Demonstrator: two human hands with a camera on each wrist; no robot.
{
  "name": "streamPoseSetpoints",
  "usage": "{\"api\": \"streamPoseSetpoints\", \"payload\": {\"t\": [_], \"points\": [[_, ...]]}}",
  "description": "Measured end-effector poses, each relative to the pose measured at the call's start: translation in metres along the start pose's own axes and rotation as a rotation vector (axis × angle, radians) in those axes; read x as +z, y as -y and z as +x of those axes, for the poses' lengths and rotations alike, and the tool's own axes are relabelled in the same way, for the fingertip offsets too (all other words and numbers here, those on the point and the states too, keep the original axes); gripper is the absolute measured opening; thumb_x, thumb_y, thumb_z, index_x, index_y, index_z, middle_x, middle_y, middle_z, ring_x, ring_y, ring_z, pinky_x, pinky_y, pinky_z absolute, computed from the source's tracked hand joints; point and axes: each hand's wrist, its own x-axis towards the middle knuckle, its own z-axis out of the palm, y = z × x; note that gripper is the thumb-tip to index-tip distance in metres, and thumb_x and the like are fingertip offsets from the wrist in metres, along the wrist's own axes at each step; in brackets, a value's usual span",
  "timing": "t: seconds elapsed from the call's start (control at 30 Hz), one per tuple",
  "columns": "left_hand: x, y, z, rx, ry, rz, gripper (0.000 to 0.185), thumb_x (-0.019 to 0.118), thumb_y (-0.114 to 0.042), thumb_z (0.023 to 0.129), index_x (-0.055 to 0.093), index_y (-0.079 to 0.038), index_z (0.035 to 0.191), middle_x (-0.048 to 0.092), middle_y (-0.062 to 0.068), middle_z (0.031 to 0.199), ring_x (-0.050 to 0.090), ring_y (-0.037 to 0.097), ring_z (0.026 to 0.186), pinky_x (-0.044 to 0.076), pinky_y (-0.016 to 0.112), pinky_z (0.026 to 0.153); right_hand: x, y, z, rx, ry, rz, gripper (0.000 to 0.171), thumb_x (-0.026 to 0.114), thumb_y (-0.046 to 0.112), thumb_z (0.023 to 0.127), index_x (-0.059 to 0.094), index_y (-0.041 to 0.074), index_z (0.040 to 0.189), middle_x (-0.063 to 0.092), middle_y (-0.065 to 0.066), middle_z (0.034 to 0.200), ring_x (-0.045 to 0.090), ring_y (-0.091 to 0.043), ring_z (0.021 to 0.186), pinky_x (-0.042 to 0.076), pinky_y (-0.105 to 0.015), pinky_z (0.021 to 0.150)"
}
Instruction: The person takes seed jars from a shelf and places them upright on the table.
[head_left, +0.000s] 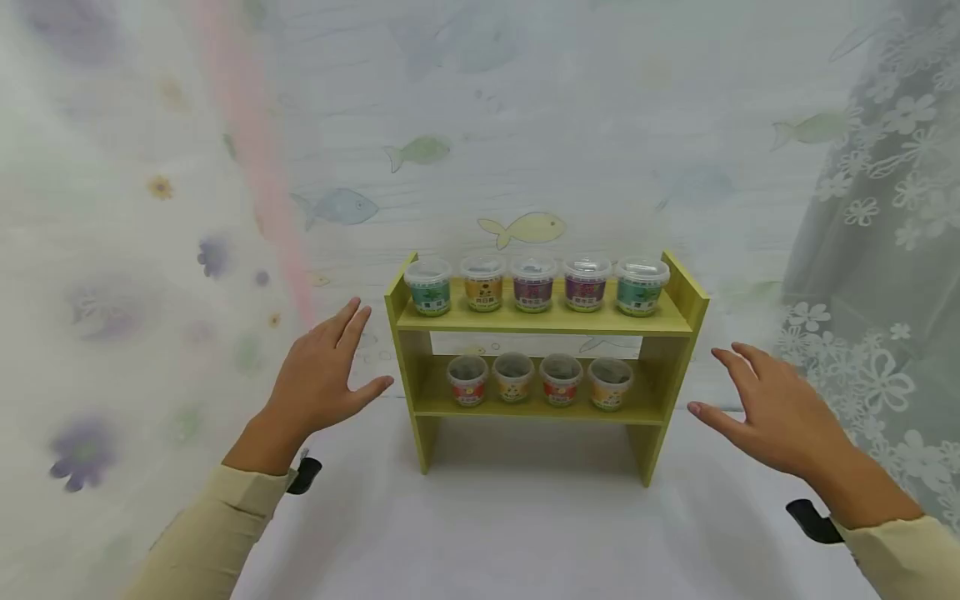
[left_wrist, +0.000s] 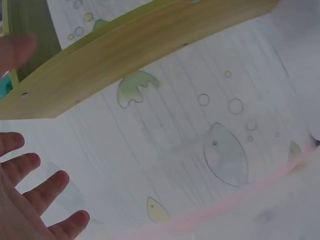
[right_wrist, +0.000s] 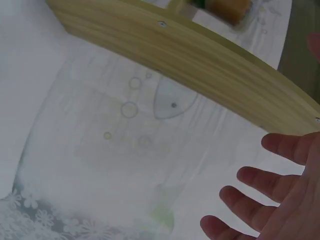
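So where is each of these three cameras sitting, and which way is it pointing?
Head: worn on the head, looking forward and down at the yellow shelf of small tubs; both forearms, the left hand and the right hand show, fingers spread.
Left wrist: beside the shelf's side panel; left fingers show.
Right wrist: beside the opposite panel; right fingers show.
All three share the shelf and fish-print backdrop.

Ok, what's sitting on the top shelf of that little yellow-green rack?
Five lidded cups stand in a row on the rack's top shelf. Their contents cannot be made out through the lids and labels.
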Motion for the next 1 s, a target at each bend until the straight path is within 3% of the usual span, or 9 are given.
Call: {"api": "streamPoseSetpoints", "payload": {"t": [0.23, 0.4, 0.53, 1.0], "points": [[-0.002, 0.000, 0.010, 0.080, -0.189, -0.059, 0.103, 0.088, -0.036, 0.079, 0.034, -0.005, 0.161, 0.039, 0.017, 0.164, 0.056, 0.043, 0.131, 0.053, 0.059, 0.096, -0.014, 0.009, 0.015, -0.032, -0.039, 0.011, 0.092, 0.066, 0.065, 0.091, 0.042, 0.000, 0.153, 0.041, -0.028, 0.154, 0.042, -0.054, 0.134, 0.039, -0.075, 0.100], [-0.005, -0.003, 0.013, 0.117, -0.287, -0.102, 0.092, 0.090, -0.020, 0.078, 0.043, -0.004, 0.156, 0.043, 0.017, 0.161, 0.055, 0.042, 0.131, 0.056, 0.054, 0.092, -0.024, 0.019, 0.028, -0.046, -0.078, 0.064, 0.091, 0.067, 0.062, 0.092, 0.041, 0.001, 0.153, 0.042, -0.026, 0.154, 0.042, -0.051, 0.136, 0.039, -0.073, 0.102], [-0.004, -0.008, 0.018, 0.167, -0.352, -0.080, 0.082, 0.090, -0.016, 0.077, 0.052, -0.001, 0.148, 0.049, 0.018, 0.155, 0.056, 0.040, 0.129, 0.059, 0.052, 0.085, -0.033, 0.024, 0.036, -0.050, -0.122, 0.099, 0.088, 0.069, 0.057, 0.092, 0.040, 0.000, 0.153, 0.043, -0.027, 0.152, 0.041, -0.050, 0.136, 0.041, -0.074, 0.099], [0.006, -0.020, 0.036, 0.233, -0.419, -0.013, 0.053, 0.087, -0.017, 0.079, 0.070, -0.008, 0.129, 0.058, 0.019, 0.144, 0.056, 0.038, 0.131, 0.057, 0.055, 0.090, -0.054, 0.040, 0.068, -0.038, -0.206, 0.197, 0.088, 0.069, 0.055, 0.092, 0.038, 0.003, 0.156, 0.042, -0.026, 0.155, 0.038, -0.047, 0.142, 0.035, -0.071, 0.108]]}}
